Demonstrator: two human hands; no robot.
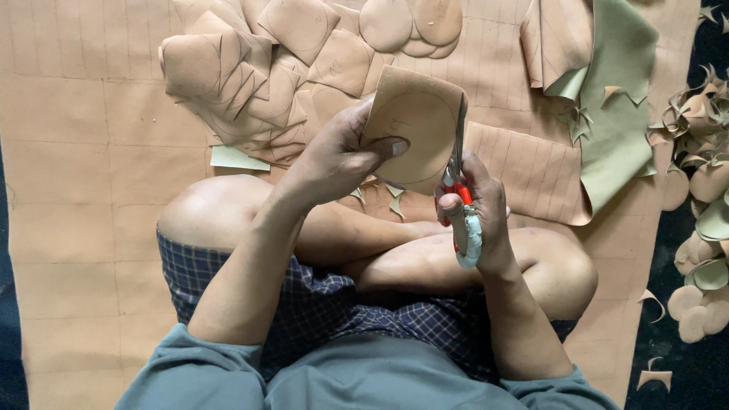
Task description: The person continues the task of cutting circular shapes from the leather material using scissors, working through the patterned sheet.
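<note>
A: Going left to right, landmark is the tan square piece (414, 125) held up in the middle. What's left of it?

B: I see a heap of cut tan squares (243, 83) up and to the left of it, lying on the big ruled tan sheet (91, 152) that covers the floor. 1 pale green scrap (235, 158) pokes out under that heap.

A: Left hand?

B: Left hand (338, 156) grips the piece's left edge, thumb (383, 148) pressed flat on its face, the other fingers curled behind it, so a pinch. The piece has a circle drawn on it and stands tilted up toward me.

A: Right side?

B: Right hand (478, 209) sits just below and right of the piece, fingers closed around the red handles of the scissors (458, 171). 1 handle is wrapped in pale tape. The blades run up along the piece's right edge, touching it; I cannot tell how far they are parted.

A: Further right?

B: A ruled tan sheet with green backing (607, 114), folded over, lies right of the piece. Beyond that, on the dark floor, a pile of round cutouts and curled trimmings (702, 205). Above the piece, a few round tan discs (410, 23).

A: Below?

B: Crossed bare knees and checked shorts (319, 304).
</note>
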